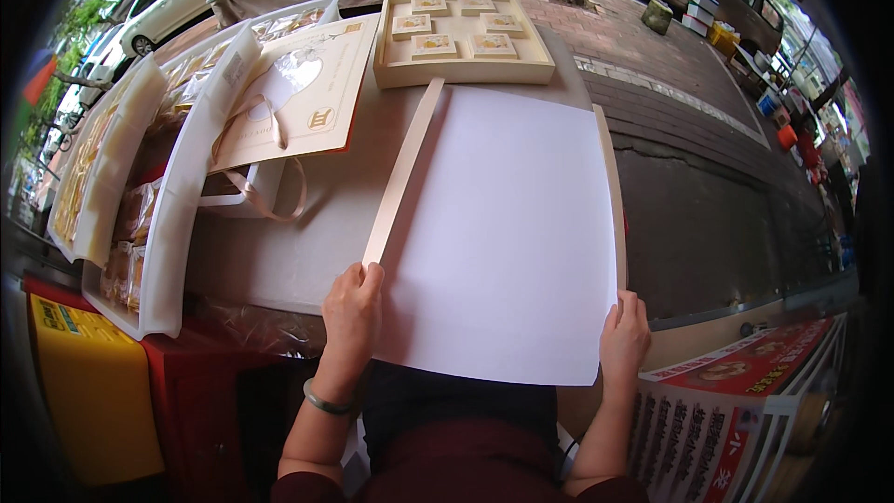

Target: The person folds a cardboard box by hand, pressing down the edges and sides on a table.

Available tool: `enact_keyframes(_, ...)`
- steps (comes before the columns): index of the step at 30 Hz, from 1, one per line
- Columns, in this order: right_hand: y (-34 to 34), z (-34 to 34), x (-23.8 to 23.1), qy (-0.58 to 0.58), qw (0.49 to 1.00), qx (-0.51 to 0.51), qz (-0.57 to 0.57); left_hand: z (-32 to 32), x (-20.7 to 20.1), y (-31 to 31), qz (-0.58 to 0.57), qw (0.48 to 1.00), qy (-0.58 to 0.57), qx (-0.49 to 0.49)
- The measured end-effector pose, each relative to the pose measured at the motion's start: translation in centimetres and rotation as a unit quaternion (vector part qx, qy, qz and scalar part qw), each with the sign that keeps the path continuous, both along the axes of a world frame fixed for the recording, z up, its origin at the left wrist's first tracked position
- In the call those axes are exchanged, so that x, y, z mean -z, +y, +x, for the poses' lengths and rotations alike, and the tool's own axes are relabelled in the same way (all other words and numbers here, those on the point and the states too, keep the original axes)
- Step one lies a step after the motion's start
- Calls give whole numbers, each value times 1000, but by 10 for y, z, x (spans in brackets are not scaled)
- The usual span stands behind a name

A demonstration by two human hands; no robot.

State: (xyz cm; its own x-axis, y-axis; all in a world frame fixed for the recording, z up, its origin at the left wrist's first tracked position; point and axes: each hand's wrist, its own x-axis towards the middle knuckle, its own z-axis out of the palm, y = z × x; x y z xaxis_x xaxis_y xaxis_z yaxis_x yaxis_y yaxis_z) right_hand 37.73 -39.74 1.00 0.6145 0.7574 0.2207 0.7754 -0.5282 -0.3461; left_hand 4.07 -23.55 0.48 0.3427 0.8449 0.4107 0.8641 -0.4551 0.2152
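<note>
In front of me I hold a large sheet-like cardboard piece point(507, 233), white on its face with cream side strips, which looks like a box lid turned inside up. My left hand point(352, 315) is closed around the lower end of its left strip; a bracelet circles that wrist. My right hand point(625, 333) grips the right edge near the lower corner. Just beyond its far edge sits an open cream box point(385, 73) with several small decorated boxes point(434, 45) inside.
White plastic bins point(191, 214) of wrapped pastries stand at the left of the grey table point(270, 265). A cream gift bag point(307, 93) with a ribbon lies against them. A yellow box point(88, 391) is at lower left; a red printed sign point(745, 363) is at lower right.
</note>
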Motion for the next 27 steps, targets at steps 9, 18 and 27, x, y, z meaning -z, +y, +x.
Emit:
enact_keyframes(9, 1, -5, 21, -6, 998, -35, 58, 0, 9, 0, -18, 999, -41, 2)
enact_keyframes(18, -9, -2, -9, 81, 992, -83, -45, -17, -2, 0, -121, 989, -77, 40)
enact_keyframes(27, -15, -7, -3, 50, 991, -122, -16, -12, -6, -5, -91, 996, 17, 13)
